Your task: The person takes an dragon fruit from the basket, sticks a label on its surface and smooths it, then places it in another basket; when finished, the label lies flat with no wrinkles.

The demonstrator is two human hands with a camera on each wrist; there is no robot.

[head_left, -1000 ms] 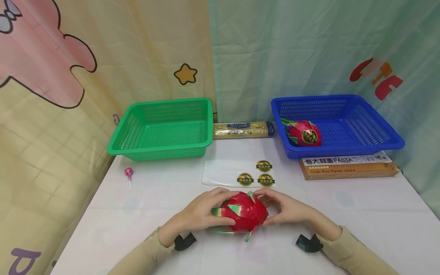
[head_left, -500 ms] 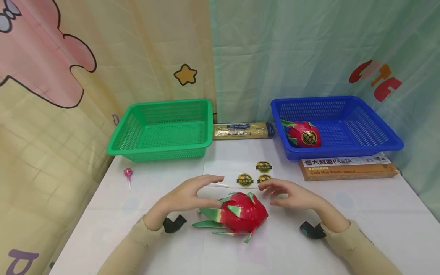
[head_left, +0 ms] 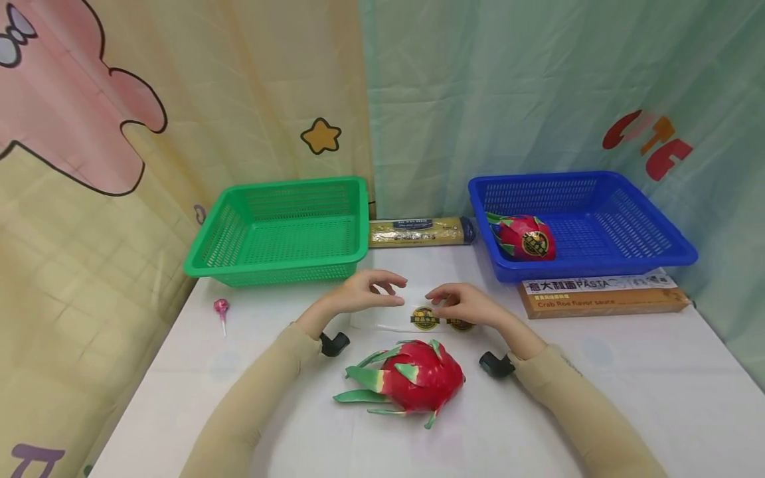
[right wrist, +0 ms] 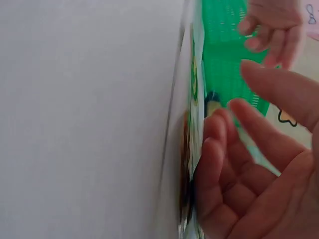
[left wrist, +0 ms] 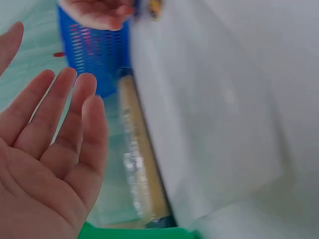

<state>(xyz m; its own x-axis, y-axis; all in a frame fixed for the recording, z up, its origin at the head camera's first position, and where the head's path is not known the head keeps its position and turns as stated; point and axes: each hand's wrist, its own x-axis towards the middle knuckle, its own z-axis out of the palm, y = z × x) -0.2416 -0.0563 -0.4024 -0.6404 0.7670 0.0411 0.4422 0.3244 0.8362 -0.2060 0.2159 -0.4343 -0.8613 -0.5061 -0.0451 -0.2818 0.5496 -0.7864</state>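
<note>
1. Over the sticker sheet (head_left: pixel 391 320): left hand (head_left: pixel 367 293) relaxed, right hand (head_left: pixel 469 305) loosely bent; nothing pinched, right-hand contact unclear.
2. Dragon fruit (head_left: pixel 418 377) on the counter (head_left: pixel 514 425), just this side of the sheet.
3. Risk, judged: thin sheet could crease or slide if fingertips catch its edge badly.
4. Since a second ago, hands have left the fruit, come forward.

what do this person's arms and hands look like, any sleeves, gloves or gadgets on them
Long beige sleeves cover both arms, ending near the wrists. The left hand and right hand are bare, with no gloves. A small, bent black piece juts out by each wrist, next to the cuff. No cables are visible.
</note>
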